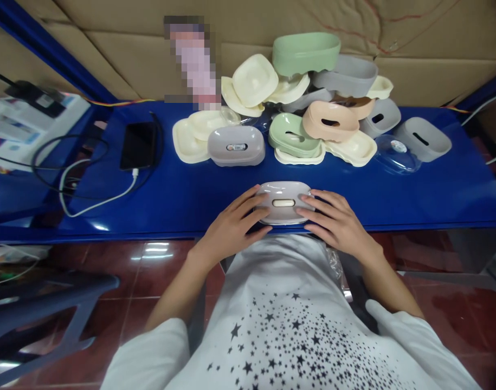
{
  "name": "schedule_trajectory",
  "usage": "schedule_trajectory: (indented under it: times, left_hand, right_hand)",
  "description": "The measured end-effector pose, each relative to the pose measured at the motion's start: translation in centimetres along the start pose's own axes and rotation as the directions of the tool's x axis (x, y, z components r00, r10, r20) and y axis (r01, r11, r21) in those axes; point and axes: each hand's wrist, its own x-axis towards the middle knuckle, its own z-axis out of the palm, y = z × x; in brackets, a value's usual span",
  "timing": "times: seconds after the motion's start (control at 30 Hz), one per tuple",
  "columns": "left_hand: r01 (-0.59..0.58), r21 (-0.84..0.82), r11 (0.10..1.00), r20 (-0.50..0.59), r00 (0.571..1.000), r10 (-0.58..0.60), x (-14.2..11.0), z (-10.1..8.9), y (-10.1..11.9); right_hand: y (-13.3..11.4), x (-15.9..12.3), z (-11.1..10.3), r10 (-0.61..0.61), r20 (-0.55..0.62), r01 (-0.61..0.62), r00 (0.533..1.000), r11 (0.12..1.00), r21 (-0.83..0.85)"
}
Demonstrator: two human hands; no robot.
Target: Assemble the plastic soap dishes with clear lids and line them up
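Observation:
At the front edge of the blue table, a light grey oval soap dish point(284, 189) lies with its slotted face up. A cream strip shows inside the slot. My left hand point(239, 223) grips its left end, fingers over the rim and top and thumb at the near side. From the right end, my right hand point(336, 219) holds it the same way, fingertips on the top. The underside of the dish is hidden. Just beyond stands another grey soap dish point(236, 157) with a label visible in its slot.
Behind lies a pile of parts: a green shell point(307, 51), a peach shell point(331, 120), cream trays point(255, 80) and a clear lid point(398, 157). A phone point(138, 145) with a white cable is on the left. Cardboard point(121, 59) lines the back.

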Motion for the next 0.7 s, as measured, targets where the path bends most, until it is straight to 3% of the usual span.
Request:
schedule_trajectory:
  times: [0.1, 0.2, 0.33, 0.43, 0.53, 0.6, 0.7]
  left_hand:
    - [0.021, -0.02, 1.0, -0.001, 1.0, -0.021, -0.1, 0.0, 0.0]
    - [0.039, -0.038, 0.998, -0.025, 0.999, -0.04, -0.2, 0.0, -0.1]
    - [0.062, -0.035, 0.997, -0.046, 0.997, -0.064, -0.3, -0.1, -0.1]
    - [0.09, -0.056, 0.994, -0.038, 0.995, -0.093, -0.1, -0.2, 0.1]
    - [0.14, -0.089, 0.986, -0.045, 0.988, -0.145, -0.1, -0.2, 0.2]
    - [0.172, -0.119, 0.978, -0.049, 0.983, -0.179, -0.2, 0.0, 0.1]
    - [0.179, -0.157, 0.971, -0.074, 0.978, -0.193, -0.4, 0.3, -0.1]
  right_hand:
    - [2.0, 0.8, -1.8, 0.115, -0.045, -0.117, 0.992, 0.992, -0.047]
    - [5.5, 2.8, -3.7, 0.256, -0.126, -0.279, 0.958, 0.934, -0.223]
    - [10.8, 6.6, -5.1, 0.286, -0.074, -0.292, 0.955, 0.877, -0.38]
    - [12.5, 8.5, -5.3, 0.307, -0.03, -0.293, 0.951, 0.867, -0.404]
    - [10.6, 8.2, -5.2, 0.281, -0.114, -0.303, 0.953, 0.873, -0.382]
    - [7.3, 6.9, -4.8, 0.192, -0.178, -0.245, 0.965, 0.902, -0.355]
    - [1.5, 4.8, -3.7, 0.027, -0.165, -0.073, 0.986, 0.957, -0.281]
